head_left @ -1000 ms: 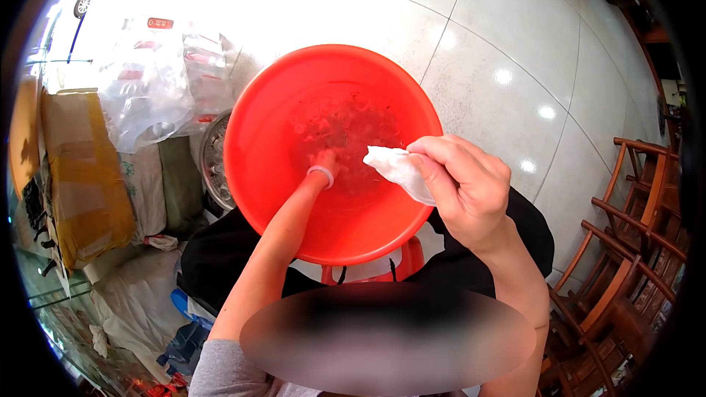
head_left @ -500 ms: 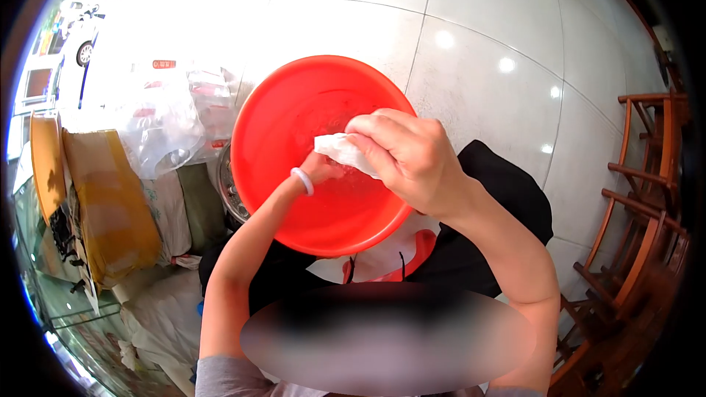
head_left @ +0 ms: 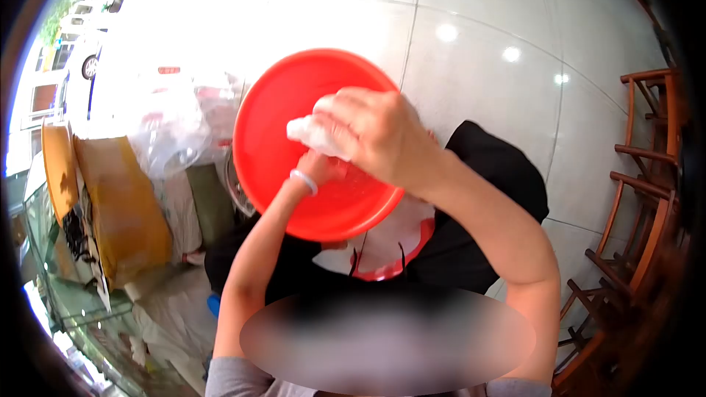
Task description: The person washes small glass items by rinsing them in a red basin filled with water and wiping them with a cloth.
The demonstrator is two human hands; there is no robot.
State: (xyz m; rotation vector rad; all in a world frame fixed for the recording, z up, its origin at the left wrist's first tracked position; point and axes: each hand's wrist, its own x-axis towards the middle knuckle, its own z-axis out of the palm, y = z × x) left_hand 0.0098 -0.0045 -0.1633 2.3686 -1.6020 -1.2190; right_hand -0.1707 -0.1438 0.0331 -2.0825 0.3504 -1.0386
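A big red basin [head_left: 257, 198], with what looks like a little water in it, stands before my knees. High over it, my right hand [head_left: 375, 132] is closed round a bunched white cloth [head_left: 305, 131], one end of which sticks out to the left. Below the cloth, my left hand [head_left: 322, 167] reaches into the basin, a pale band on its wrist. The right hand and the cloth cover most of its fingers, so I cannot make out whether it grips anything.
Clear plastic bags [head_left: 173, 136] lie left of the basin, near a yellow-taped package [head_left: 121, 206] and a glass case [head_left: 81, 331]. Wooden chairs [head_left: 647, 191] line the right side. Pale floor tiles [head_left: 485, 81] stretch beyond the basin.
My right hand has moved left and a little upward in the view with the white cloth. My left hand stays low in the basin. The whole view has shifted slightly.
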